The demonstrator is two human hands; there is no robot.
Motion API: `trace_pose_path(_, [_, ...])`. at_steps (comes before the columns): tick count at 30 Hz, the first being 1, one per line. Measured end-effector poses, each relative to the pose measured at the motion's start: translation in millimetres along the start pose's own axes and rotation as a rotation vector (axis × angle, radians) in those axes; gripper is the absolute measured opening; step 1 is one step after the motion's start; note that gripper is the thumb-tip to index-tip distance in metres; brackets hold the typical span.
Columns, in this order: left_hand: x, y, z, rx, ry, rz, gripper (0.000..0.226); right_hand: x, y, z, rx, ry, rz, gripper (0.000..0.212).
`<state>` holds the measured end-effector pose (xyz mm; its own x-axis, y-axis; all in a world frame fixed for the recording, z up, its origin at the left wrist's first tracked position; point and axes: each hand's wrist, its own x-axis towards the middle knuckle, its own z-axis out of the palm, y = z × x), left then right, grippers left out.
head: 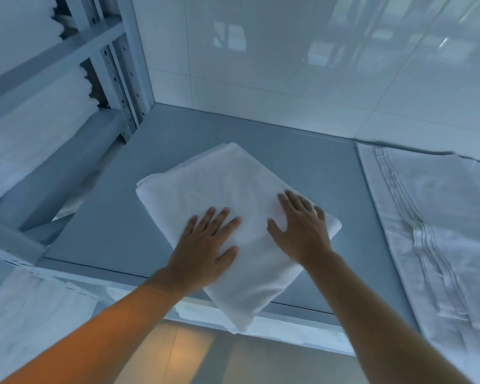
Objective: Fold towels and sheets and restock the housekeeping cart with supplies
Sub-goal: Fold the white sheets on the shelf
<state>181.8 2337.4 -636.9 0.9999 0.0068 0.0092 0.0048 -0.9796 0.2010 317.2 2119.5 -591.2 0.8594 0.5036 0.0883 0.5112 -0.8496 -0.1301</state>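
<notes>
A folded white towel point(222, 184) lies at an angle on the grey table point(108, 212), its near corner hanging over the front edge. My left hand point(205, 248) rests flat on the towel's near left part with fingers spread. My right hand point(302, 225) presses flat on its right part, fingers straight and reaching toward the right corner. Neither hand grips the cloth.
A white sheet with stitched stripes point(441, 231) lies on the table's right side. A metal rack point(114, 65) at the left holds stacked white linen point(34, 139). A glossy white tiled wall point(316, 65) backs the table. More white cloth point(25, 314) lies at the lower left.
</notes>
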Motion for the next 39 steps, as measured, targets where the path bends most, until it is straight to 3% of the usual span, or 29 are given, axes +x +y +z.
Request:
trace_pose_path(2, [7.9,-27.2,-6.6,0.008,-0.034,0.129,0.064,23.7,14.5,-8.6,-0.079,-0.153,-0.299,0.075])
trace_pose_path(4, [18.7,-51.9,-17.3,0.021,-0.075,0.246,0.062,25.4,21.6,1.5,-0.070,-0.261,-0.373,0.078])
trace_pose_path(7, [33.1,-68.3,-38.8,0.121,-0.144,0.279,0.060,1.0,18.6,27.0,0.081,-0.175,-0.241,0.078])
trace_pose_path(12, [10.4,-21.6,-32.7,0.113,-0.092,-0.181,0.063,-12.9,-15.3,44.3,0.136,-0.061,-0.080,0.076])
trace_pose_path(14, [-13.8,-9.0,-23.9,0.068,-0.036,-0.251,0.073,-14.8,-34.7,48.4,0.135,-0.050,-0.043,0.076])
trace_pose_path(19, [-19.1,-60.9,-31.4,0.093,0.045,-0.231,0.071,6.2,-83.9,56.6,0.166,-0.057,0.016,0.078])
trace_pose_path(29, [-2.1,-180.2,-61.5,0.133,-0.003,-0.131,0.071,60.0,-183.4,75.1,0.224,-0.039,0.095,0.079])
trace_pose_path(35, [-2.0,-141.4,-66.2,0.075,-0.017,-0.250,0.064,56.8,-169.5,66.2,0.313,-0.112,0.033,0.073])
trace_pose_path(39, [10.2,-68.9,-71.9,0.008,0.043,-0.203,0.061,38.8,-100.5,44.4,0.319,-0.085,0.020,0.064])
